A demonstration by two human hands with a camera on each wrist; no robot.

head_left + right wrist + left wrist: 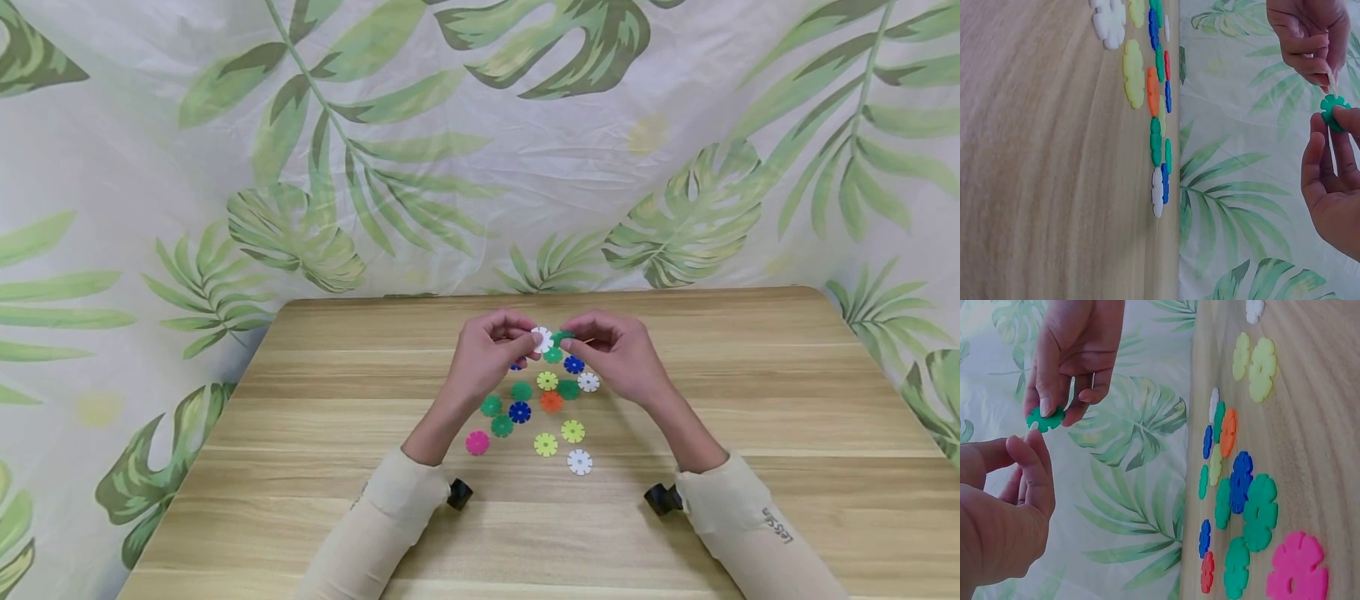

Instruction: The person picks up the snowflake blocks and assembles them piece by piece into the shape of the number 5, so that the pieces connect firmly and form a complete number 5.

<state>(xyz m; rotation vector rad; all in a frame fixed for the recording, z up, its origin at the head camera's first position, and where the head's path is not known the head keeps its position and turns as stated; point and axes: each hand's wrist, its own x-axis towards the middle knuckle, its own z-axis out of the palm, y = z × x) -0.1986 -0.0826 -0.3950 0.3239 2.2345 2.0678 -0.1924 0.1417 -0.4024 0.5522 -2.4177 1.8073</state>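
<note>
So left hand (pixel 486 354) pinches a white notched disc (pixel 545 339) mid-frame, right hand (pixel 621 354) has a green notched disc (pixel 1052 420) pinched too.

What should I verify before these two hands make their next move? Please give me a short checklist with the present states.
1. Left hand pinches the white disc: ok.
2. Right hand pinches the green disc: ok.
3. The two held discs stand at an angle to each other: ok; in the right wrist view the white one shows a thin edge, the green one its face.
4. Their notches are locked together: cannot tell; the edges come close, but the joint is too small to judge.
5. More discs are ready on the table: ok; for example orange and pink.
</note>
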